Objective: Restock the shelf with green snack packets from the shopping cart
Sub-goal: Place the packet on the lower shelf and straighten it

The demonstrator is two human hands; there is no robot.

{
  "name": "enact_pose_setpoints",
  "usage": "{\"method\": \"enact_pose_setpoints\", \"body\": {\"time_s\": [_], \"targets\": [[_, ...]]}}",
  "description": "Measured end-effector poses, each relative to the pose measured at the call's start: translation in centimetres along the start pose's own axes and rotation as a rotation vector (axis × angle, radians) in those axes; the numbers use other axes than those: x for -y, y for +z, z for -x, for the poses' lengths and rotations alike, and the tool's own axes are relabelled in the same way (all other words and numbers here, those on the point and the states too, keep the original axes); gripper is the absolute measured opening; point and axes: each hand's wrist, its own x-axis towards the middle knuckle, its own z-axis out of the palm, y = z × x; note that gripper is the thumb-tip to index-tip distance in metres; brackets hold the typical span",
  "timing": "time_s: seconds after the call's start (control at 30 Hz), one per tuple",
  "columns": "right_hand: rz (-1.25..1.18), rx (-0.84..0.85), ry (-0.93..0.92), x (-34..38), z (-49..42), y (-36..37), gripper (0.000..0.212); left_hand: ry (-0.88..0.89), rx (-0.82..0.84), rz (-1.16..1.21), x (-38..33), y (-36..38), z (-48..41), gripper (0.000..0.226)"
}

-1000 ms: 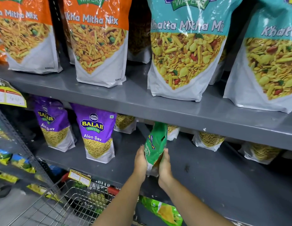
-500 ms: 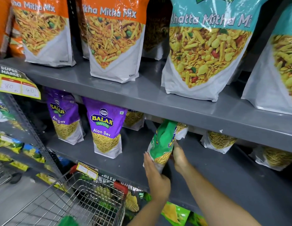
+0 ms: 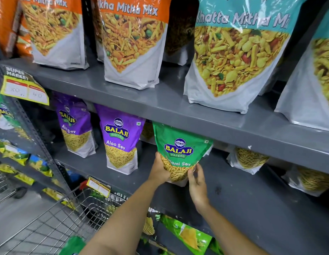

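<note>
green packet [image 3: 180, 150] upright, front facing out, both hands' grip grasping its base

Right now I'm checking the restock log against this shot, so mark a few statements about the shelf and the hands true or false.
1. The green packet stands on the middle shelf, front facing out. True.
2. Only one hand touches it. False: the left hand and right hand both hold its lower part.
3. A purple Aloo Sev packet stands directly to its left. True.
4. The big packets on the upper shelf are all purple. False: they are orange and teal.
5. The wire shopping cart sits lower left. True.
</note>
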Motion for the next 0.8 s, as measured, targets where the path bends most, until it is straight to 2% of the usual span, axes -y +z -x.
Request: {"method": "enact_pose_setpoints", "body": {"time_s": [0.17, 0.33, 0.43, 0.5, 0.57, 0.63, 0.7, 0.8], "targets": [[0.041, 0.004, -0.042, -0.7, 0.1, 0.3, 0.036, 0.001, 0.029, 0.003, 0.8, -0.1, -0.6, 0.079], [0.032, 0.002, -0.049, -0.4, 0.1, 0.2, 0.029, 0.028, 0.043, -0.023, 0.7, -0.4, -0.4, 0.076], [-0.088, -0.014, -0.012, -0.2, 0.5, 0.1, 0.037, 0.078, -0.019, -0.049, 2.2, -0.2, -0.5, 0.085], [-0.149, -0.223, 0.070, -0.6, 1.3, -0.4, 0.044, 0.106, -0.125, -0.118, 4.1, -0.4, -0.2, 0.085], [-0.224, -0.473, -0.023, -1.0, 2.7, -0.9, 0.031, 0.119, -0.195, -0.046, 3.9, -1.4, 3.2, 0.073], [-0.295, -0.560, -0.072, -0.9, 4.8, 0.3, 0.025, 0.146, -0.264, 0.011, 3.5, -3.3, 7.3, 0.074], [-0.309, -0.497, -0.057, -1.4, 7.3, 2.3, 0.030, 0.168, -0.385, 0.072, 4.3, -4.6, 10.6, 0.073], [-0.220, -0.167, 0.008, -2.6, 11.2, 8.3, 0.022, 0.002, -0.729, 0.101, 8.7, -8.5, 14.2, 0.072]]}}
